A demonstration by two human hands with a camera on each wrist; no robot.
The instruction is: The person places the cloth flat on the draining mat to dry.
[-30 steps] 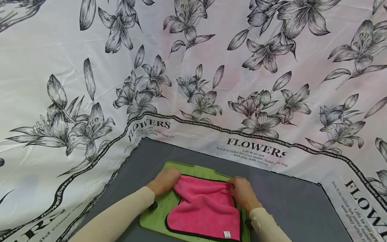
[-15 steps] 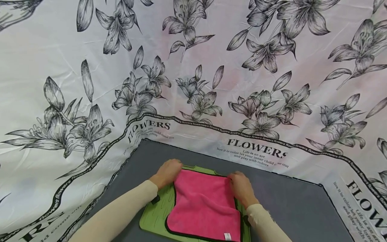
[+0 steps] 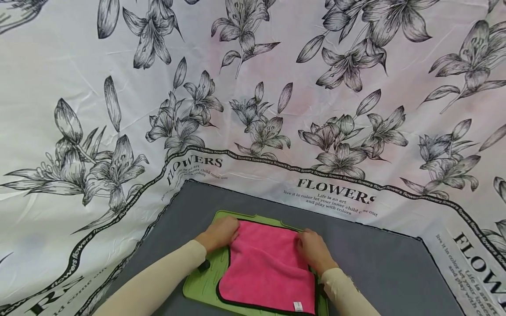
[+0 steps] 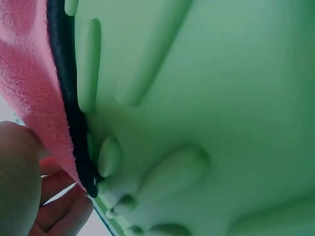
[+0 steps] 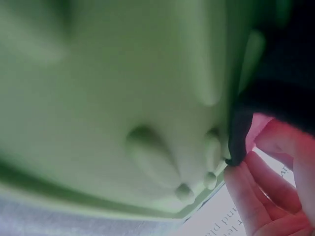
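Observation:
A pink towel [image 3: 272, 276] with black edging and a small white tag lies over a green tray-like board [image 3: 201, 285] with raised ridges. My left hand [image 3: 221, 232] pinches the towel's far left corner. In the left wrist view, the thumb and fingers of that hand [image 4: 54, 196] meet at the pink corner [image 4: 37, 83], close over the board. At the far right corner, my right hand [image 3: 314, 249] pinches the towel. The right wrist view shows its fingertips [image 5: 238, 179] at the black edging [image 5: 239, 132]. A soft fold crosses the towel's middle.
The board rests on a dark grey tabletop [image 3: 379, 263]. Behind and at both sides hangs a white sheet [image 3: 261, 109] printed with black lilies and lettering. Dark wrist straps sit at both cuffs.
Both hands first raised the towel's far edge away from me and pulled it straighter, then lowered it slightly. The bunching near the right corner has smoothed out. The near edge has hardly moved.

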